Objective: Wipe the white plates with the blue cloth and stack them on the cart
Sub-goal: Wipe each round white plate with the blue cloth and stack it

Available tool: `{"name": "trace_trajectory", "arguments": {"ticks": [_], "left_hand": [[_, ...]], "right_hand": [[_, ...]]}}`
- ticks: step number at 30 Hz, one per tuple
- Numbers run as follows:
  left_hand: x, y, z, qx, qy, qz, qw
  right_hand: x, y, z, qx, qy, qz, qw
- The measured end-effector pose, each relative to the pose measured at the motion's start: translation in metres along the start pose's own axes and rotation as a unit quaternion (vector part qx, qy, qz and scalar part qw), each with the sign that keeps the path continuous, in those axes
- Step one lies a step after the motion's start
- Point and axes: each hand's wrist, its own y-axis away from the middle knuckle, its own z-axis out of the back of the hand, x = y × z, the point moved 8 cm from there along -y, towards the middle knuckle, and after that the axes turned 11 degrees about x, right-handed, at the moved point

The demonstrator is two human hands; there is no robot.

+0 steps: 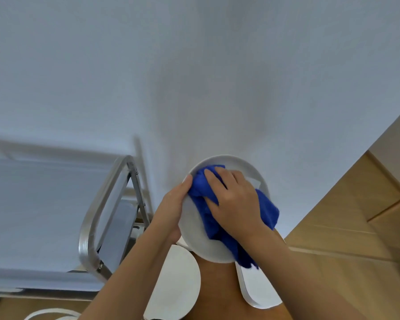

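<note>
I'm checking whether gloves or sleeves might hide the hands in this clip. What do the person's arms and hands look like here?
Both arms are bare as far up as the head view shows; no sleeves or cuffs are in view. The left hand and right hand wear no gloves, and no rings, watch or bracelets can be seen on the fingers or wrists. The fingernails look short and unpainted. No markings show on either forearm.

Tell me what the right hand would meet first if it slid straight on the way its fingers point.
The right hand points up-left over the blue cloth; it would likely meet the left hand's thumb at the white plate's rim.
</note>
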Motion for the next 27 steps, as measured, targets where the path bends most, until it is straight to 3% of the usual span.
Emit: {"name": "trace_trajectory", "arguments": {"ticks": [5,10,20,27], "left_hand": [[-0.011,0.007,-0.002,0.018,0.021,-0.05,0.998],[-0.016,0.009,-0.003,0.033,0.061,-0.08,0.994],[-0.006,0.004,0.007,-0.021,0.105,-0.058,0.993],[0.003,0.003,0.008,-0.031,0.116,-0.032,0.992]], "right_hand": [[-0.015,-0.012,0.007,-0.08,0.058,0.043,0.994],[-0.044,-0.008,0.004,-0.059,0.03,-0.054,0.996],[-0.05,0.06,-0.043,0.1,-0.184,-0.204,0.956],[-0.019,0.078,-0.053,0.255,-0.257,-0.122,0.924]]}}
